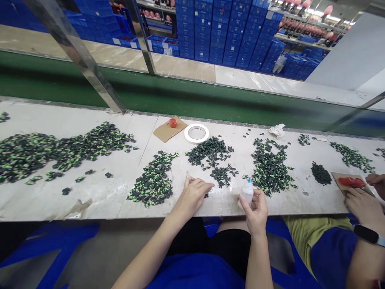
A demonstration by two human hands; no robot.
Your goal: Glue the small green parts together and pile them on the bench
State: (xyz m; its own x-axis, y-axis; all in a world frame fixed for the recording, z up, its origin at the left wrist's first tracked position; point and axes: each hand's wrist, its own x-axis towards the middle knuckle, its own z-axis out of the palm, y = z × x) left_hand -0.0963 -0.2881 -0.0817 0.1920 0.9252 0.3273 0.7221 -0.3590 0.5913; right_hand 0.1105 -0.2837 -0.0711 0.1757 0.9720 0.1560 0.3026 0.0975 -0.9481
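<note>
My right hand point(257, 208) is closed around a small translucent squeeze bottle point(247, 192) with a blue tip, held upright over the table's front part. To its left, my left hand point(194, 194) rests low over the table with its fingers bent together. A pale, thin point shows above its knuckles, and what the fingers hold is unclear. Beside its fingertips lies a small black piece point(206, 195). Beyond the left hand is a pile of small dark oblong pieces point(207, 150), with a smaller cluster point(221, 175) nearer. Left of that hand sits a pile of black-and-green parts point(153, 180).
Another black-and-green pile point(270, 168) lies right of the bottle, and a larger one point(30, 154) far left. A white tape roll point(196, 133) and a red pot point(173, 123) on cardboard point(164, 134) stand behind. At right, a co-worker's hands point(365, 204) handle a red item point(351, 182).
</note>
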